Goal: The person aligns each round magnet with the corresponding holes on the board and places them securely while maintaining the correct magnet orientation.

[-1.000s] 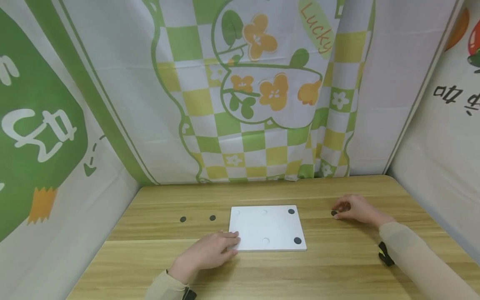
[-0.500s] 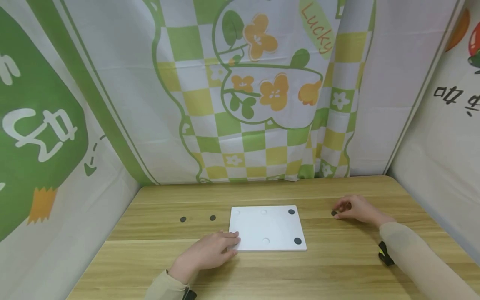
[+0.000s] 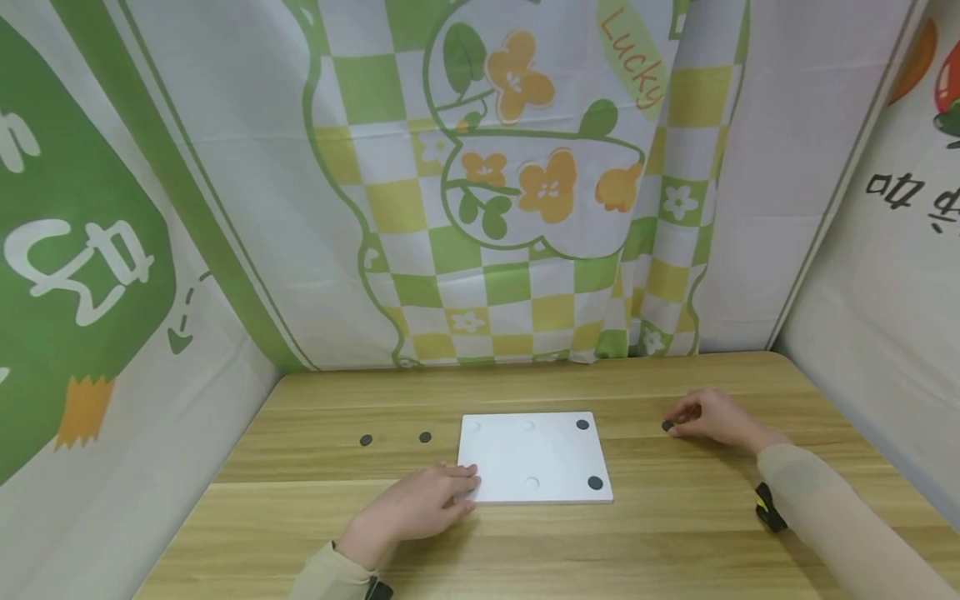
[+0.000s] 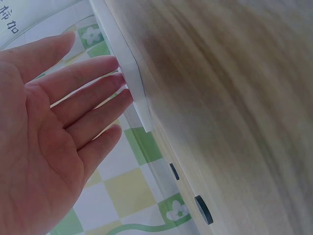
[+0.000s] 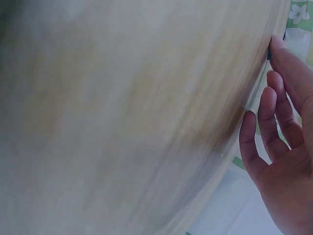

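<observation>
A white rectangular board [image 3: 525, 454] lies flat on the table. My left hand [image 3: 420, 504] rests on its near left corner, the fingers fairly straight, as the left wrist view also shows. Two black discs sit in the board's right corners, one far [image 3: 582, 425] and one near [image 3: 595, 482]. Shallow round recesses show at other spots on it; the near left corner is hidden under my fingers. Right of the board, my right hand [image 3: 712, 417] pinches a small black disc [image 3: 667, 426] low at the tabletop. In the right wrist view that disc [image 5: 269, 55] is mostly covered by fingertips.
Two more black discs, an outer one [image 3: 366, 440] and an inner one [image 3: 425, 437], lie on the wooden table [image 3: 570, 550] left of the board. A patterned curtain [image 3: 517, 283] hangs behind the table, with cloth walls at both sides.
</observation>
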Available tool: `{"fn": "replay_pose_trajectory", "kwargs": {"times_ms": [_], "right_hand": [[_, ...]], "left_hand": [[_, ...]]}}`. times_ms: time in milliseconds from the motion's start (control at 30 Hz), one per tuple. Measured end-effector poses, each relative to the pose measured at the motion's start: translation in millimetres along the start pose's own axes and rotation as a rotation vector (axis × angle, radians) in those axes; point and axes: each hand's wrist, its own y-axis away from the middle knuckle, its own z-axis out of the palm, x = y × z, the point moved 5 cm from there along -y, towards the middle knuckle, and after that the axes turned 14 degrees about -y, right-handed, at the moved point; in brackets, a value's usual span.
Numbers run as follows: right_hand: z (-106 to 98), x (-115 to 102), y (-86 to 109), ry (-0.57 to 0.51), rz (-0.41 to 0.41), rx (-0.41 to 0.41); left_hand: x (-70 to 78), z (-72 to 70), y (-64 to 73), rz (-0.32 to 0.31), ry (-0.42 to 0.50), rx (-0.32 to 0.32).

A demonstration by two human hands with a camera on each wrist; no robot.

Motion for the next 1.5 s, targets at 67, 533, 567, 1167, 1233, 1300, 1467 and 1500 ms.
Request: {"fn": "replay_pose_trajectory", "kwargs": {"times_ms": [67,533,567,1167,1233,1300,1467,1500], "right_hand": [[0.0,-0.7,-0.6,-0.006,-0.002,-0.007],[-1.1,-6.3,-2.1,0.01,-0.02,-0.038],[-1.2,-6.7,-2.3,0.015,-0.023,-0.039],[0.7,-11.8,-5.7,0.065,-0.059,-0.064],[1.0,-11.0,-5.9,0.074,-0.061,-0.063],[1.4,-10.1,-6.1,0.079,-0.059,-0.058],[1.6,-9.6,-6.2,0.091,-0.073,-0.04],[1.5,-9.9,-6.2,0.096,-0.08,-0.04]], "left_hand": [[0.5,-0.8,0.2,-0.003,0.001,-0.001],[0.5,-0.7,-0.4,-0.011,-0.009,-0.002],[0.6,-1.0,-0.4,-0.011,-0.008,-0.001],[0.5,-0.5,0.7,-0.008,-0.007,-0.003],[0.6,-0.7,0.9,-0.009,-0.006,-0.005],[0.7,-0.8,1.1,-0.01,-0.006,-0.007],[0.4,-0.3,0.6,-0.012,-0.013,-0.011],[0.4,-0.2,0.5,-0.011,-0.014,-0.011]]}}
